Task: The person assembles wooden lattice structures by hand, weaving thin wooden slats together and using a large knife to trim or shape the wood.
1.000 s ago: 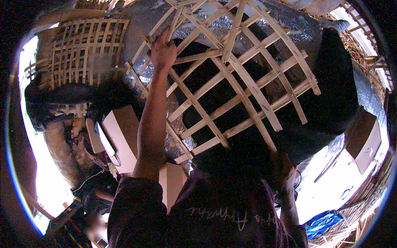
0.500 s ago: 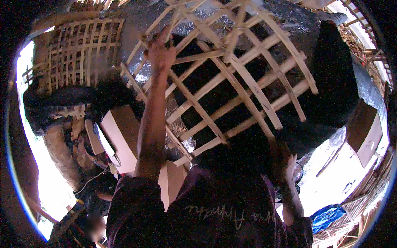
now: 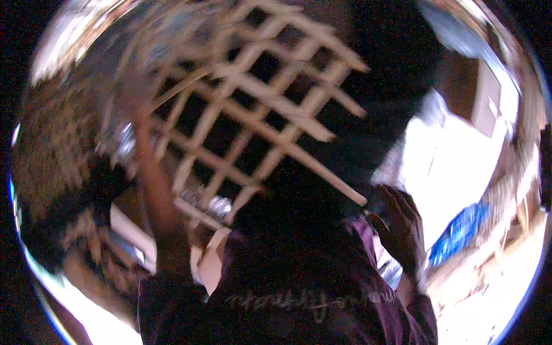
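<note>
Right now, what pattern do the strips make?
The strips make a criss-cross grid, seen best in the head view.

Lattice [image 3: 280, 106]: before the torso [image 3: 322, 276], reaching toward the upper left.
Long strip [image 3: 328, 175]: runs out of the lattice toward the lower right, its end near the right hand.
Left hand [image 3: 132, 98]: at the lattice's left side; contact lost in blur.
Right hand [image 3: 398, 210]: before the torso's right side, in shadow.
Left carton [image 3: 133, 236]: left of the left forearm [image 3: 161, 201].
Small carton [image 3: 211, 269]: between left forearm and torso, below the lattice's lower corner.
Right carton [image 3: 489, 103]: far right, beyond the right hand.
Plastic sheet [image 3: 460, 234]: right of the right hand, nearer than the right carton.
</note>
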A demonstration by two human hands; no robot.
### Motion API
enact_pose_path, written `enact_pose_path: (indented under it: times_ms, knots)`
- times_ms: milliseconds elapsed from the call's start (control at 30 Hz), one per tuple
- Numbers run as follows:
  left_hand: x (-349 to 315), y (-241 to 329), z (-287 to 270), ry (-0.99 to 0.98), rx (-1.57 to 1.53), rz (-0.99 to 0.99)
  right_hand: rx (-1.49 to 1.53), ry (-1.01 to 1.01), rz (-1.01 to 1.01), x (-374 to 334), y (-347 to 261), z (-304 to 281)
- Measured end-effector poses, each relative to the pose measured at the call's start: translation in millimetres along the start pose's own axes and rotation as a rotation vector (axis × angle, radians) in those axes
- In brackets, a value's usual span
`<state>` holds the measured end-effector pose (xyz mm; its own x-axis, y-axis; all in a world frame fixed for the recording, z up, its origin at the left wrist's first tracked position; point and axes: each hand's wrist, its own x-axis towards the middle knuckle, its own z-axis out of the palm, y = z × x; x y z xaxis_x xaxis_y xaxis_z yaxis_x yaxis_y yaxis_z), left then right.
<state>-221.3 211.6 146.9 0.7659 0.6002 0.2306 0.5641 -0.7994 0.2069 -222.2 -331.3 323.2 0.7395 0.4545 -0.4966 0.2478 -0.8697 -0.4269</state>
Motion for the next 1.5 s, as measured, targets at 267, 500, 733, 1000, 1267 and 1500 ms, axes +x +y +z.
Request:
enact_pose_path:
  times_ms: [267, 500, 733, 1000, 1267, 1500]
  knots:
    - [-23.7, 28.5, -16.2, -0.084, -0.030, -0.044, -0.307, 0.221, -0.135, -103.9, 0.0, -83.2]
    - [2.8, 23.5, -9.8, -0.072, -0.022, -0.029, -0.153, 0.356, -0.239, -76.2, -1.9, -51.5]
    - [6.7, 33.0, -27.4, -0.047, -0.006, -0.006, 0.030, 0.410, -0.414, -45.2, -14.7, -35.3]
    - [6.5, 40.1, -34.0, -0.042, 0.013, -0.001, 0.073, 0.449, -0.479, -37.3, -16.4, -37.9]
    - [-6.3, 55.7, -54.6, 0.165, 0.372, 0.134, 0.024, 0.458, -0.475, -36.0, -13.8, -39.9]
    - [-81.9, 222.1, -128.6, -0.359, -1.029, 0.421, -0.094, 0.519, -0.545, -15.1, -25.7, -38.7]
